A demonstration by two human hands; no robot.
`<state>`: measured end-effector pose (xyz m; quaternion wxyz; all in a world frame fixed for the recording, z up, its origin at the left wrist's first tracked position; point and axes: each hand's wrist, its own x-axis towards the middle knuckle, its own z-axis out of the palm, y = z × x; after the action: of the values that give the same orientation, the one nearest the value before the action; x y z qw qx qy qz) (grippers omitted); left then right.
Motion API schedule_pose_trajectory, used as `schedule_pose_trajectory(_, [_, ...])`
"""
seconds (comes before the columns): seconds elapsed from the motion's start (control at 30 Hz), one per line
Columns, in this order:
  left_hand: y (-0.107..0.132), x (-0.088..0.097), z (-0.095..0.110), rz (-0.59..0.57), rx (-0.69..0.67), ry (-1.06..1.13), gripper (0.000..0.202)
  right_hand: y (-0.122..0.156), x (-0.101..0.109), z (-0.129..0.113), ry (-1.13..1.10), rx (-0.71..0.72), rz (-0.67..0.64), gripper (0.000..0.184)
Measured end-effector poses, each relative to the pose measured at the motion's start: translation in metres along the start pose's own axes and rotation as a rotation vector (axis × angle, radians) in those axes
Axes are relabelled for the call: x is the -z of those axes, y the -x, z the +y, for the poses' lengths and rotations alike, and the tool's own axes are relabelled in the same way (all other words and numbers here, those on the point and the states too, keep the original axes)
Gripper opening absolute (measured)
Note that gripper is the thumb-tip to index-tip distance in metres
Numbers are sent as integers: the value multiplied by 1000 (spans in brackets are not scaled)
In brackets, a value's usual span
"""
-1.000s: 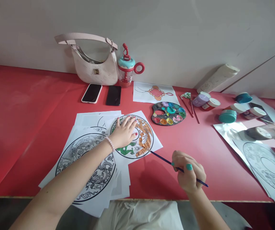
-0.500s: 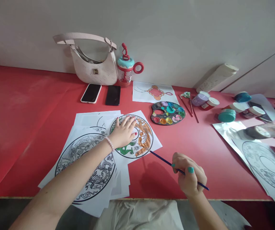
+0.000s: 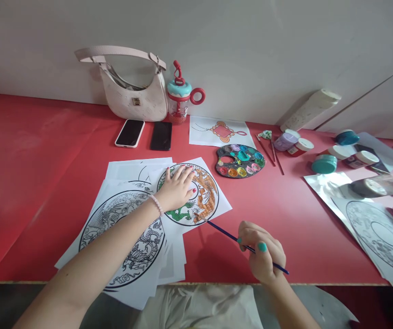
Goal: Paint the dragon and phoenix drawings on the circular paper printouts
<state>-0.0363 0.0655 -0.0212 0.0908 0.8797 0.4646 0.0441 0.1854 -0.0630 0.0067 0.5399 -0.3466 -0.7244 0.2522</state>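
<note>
The left hand (image 3: 177, 188) lay flat on the round drawing (image 3: 206, 195), palm down, with the fingers a little spread and pressing on the paper. A bracelet (image 3: 157, 204) of pale beads was on its wrist. The drawing was partly coloured in orange and green, and it lay on top of a pile of sheets (image 3: 124, 237) with black line pictures, near the front edge of the red table (image 3: 39, 183).

The right hand (image 3: 261, 255) was just right of the pile, above the table. Its thumb and fingers were pinching a thin blue brush (image 3: 229, 236) close to the back end. The brush pointed to the left and its tip was touching the lower edge of the drawing.

Behind the drawing a palette (image 3: 240, 161) with many colours lay on the table, and beside it two more brushes (image 3: 274, 157) and some paint jars (image 3: 324, 164). Further back, near the wall, were two phones (image 3: 130, 133), a pale handbag (image 3: 131, 98), a small bottle (image 3: 180, 98) and one more coloured picture (image 3: 221, 131).
</note>
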Motion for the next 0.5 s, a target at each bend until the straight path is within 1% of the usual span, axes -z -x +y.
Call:
schedule_pose_trajectory(0.23, [0,-1,-1,-4,2,-15,55,5,7,7,109,-75,126,39])
schedule_pose_trajectory(0.33, [0,-1,-1,-9,5,-21,56,6,9,8,102,-72,161,39])
schedule_pose_trajectory(0.4, [0,-1,0,-10,5,-23,56,7,7,7,64,-56,160,37])
schedule_pose_trajectory(0.5, [1,0,0,-2,1,-25,55,8,2,3,7,-22,110,35])
